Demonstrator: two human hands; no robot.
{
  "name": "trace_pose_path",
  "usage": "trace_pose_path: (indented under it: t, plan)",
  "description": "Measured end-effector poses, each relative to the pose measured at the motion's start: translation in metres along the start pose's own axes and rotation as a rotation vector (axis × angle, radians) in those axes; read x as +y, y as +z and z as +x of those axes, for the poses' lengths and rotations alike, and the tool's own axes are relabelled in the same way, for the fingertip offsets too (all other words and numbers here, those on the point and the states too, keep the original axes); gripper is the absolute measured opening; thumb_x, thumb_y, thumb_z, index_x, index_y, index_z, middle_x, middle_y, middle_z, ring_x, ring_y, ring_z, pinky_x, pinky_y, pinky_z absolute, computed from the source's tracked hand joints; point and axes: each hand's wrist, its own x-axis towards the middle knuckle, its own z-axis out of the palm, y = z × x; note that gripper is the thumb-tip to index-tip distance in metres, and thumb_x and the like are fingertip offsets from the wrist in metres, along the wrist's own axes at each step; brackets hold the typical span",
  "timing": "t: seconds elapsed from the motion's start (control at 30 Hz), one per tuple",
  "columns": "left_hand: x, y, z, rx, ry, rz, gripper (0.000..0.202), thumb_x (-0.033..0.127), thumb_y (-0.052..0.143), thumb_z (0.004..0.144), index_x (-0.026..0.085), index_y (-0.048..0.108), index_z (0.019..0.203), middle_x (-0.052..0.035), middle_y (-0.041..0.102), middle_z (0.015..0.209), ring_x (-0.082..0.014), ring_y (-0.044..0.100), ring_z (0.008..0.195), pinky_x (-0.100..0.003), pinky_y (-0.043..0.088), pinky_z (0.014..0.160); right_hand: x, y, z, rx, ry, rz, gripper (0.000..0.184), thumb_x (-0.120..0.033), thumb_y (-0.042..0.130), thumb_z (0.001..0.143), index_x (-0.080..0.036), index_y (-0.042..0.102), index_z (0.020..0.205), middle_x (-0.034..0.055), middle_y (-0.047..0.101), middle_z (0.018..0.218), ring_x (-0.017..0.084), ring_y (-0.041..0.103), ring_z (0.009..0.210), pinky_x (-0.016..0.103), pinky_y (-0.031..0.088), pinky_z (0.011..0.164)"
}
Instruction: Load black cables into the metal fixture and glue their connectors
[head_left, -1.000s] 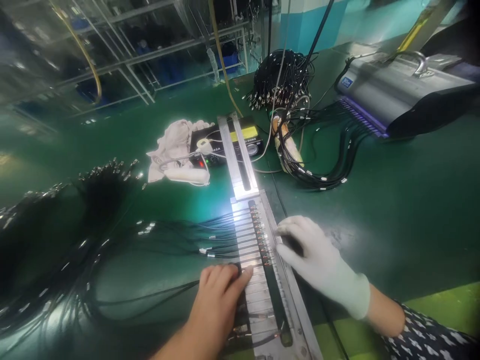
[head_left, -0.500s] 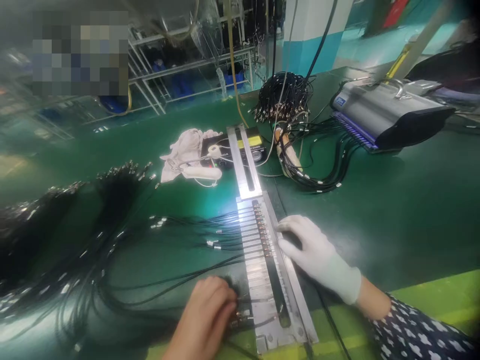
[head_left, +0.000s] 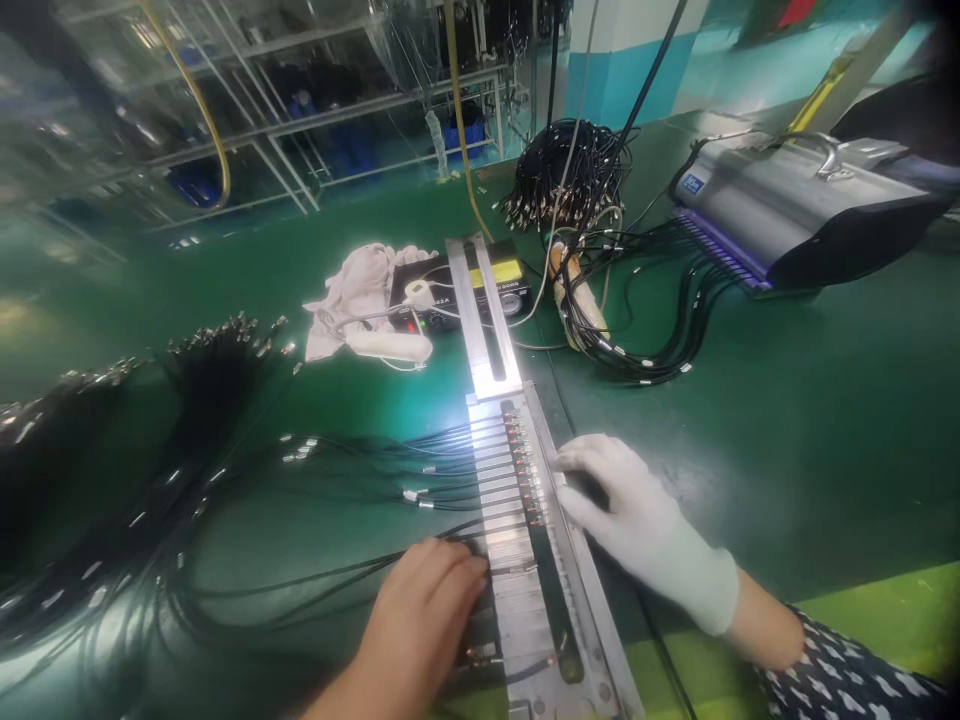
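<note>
A long metal fixture rail (head_left: pixel 525 560) with a dark slot runs from the front edge toward the middle of the green bench. Several thin black cables (head_left: pixel 360 470) lie across its slots from the left. My bare left hand (head_left: pixel 427 610) rests at the rail's left edge with its fingers curled down onto a cable end. My right hand (head_left: pixel 637 520), in a white glove, lies on the rail's right edge, fingers bent over it and pressing down.
Large bundles of black cables (head_left: pixel 112 470) fill the left of the bench. Behind the rail sit a black controller box (head_left: pixel 502 285), a white cloth (head_left: pixel 352 290), a white handpiece (head_left: pixel 390 345) and another cable coil (head_left: pixel 570 170). A grey machine (head_left: pixel 795 200) stands at the right.
My left hand slid toward the front along the rail's left edge, then back up a little to another cable. The gloved right hand stayed in place.
</note>
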Motion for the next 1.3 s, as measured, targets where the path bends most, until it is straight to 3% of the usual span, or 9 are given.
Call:
trace_pose_path:
  t: [0.13,0.33,0.63,1.0,1.3]
  plan:
    - [0.001,-0.002,0.010,0.012,0.039,0.055,0.023,0.014,0.040,0.101,0.015,0.063,0.103,-0.0079,0.072,0.093,-0.0160,0.067,0.080,-0.027,0.056,0.076,0.000,0.000,0.001,-0.010,0.010,0.009,0.011,-0.019,0.054,0.090,-0.024,0.061,0.095,0.0055,0.063,0.103,0.026,0.058,0.101,0.046,0.053,0.086]
    - [0.009,0.002,0.032,-0.035,0.196,-0.039,0.033,0.015,0.029,0.103,0.012,0.061,0.111,-0.0083,0.070,0.086,-0.0158,0.064,0.072,-0.027,0.055,0.066,0.002,0.000,0.002,0.012,-0.003,0.032,0.013,-0.021,0.050,0.092,-0.024,0.060,0.100,0.0064,0.063,0.104,0.026,0.058,0.100,0.046,0.052,0.086]
    - [-0.003,0.009,0.017,-0.025,0.159,-0.060,0.034,0.011,0.033,0.101,0.011,0.063,0.117,-0.0099,0.064,0.095,-0.0164,0.058,0.078,-0.028,0.052,0.070,0.001,-0.001,0.002,-0.019,0.036,0.041,0.013,-0.018,0.054,0.090,-0.022,0.062,0.099,0.0060,0.063,0.103,0.026,0.058,0.099,0.046,0.052,0.086]
    - [-0.002,-0.007,0.043,-0.062,0.162,-0.033,0.030,0.015,0.034,0.104,0.013,0.064,0.107,-0.0069,0.068,0.087,-0.0135,0.062,0.073,-0.023,0.055,0.068,0.003,-0.001,0.002,-0.003,0.025,0.044,0.014,-0.015,0.056,0.089,-0.022,0.061,0.100,0.0056,0.062,0.104,0.025,0.058,0.099,0.044,0.050,0.086]
    - [-0.003,0.001,0.038,-0.063,0.197,-0.086,0.030,0.014,0.035,0.103,0.010,0.065,0.108,-0.0085,0.067,0.088,-0.0141,0.062,0.074,-0.024,0.054,0.067,0.003,-0.002,0.002,-0.012,0.032,0.054,0.012,-0.016,0.056,0.090,-0.023,0.060,0.098,0.0058,0.062,0.104,0.026,0.057,0.100,0.045,0.050,0.086]
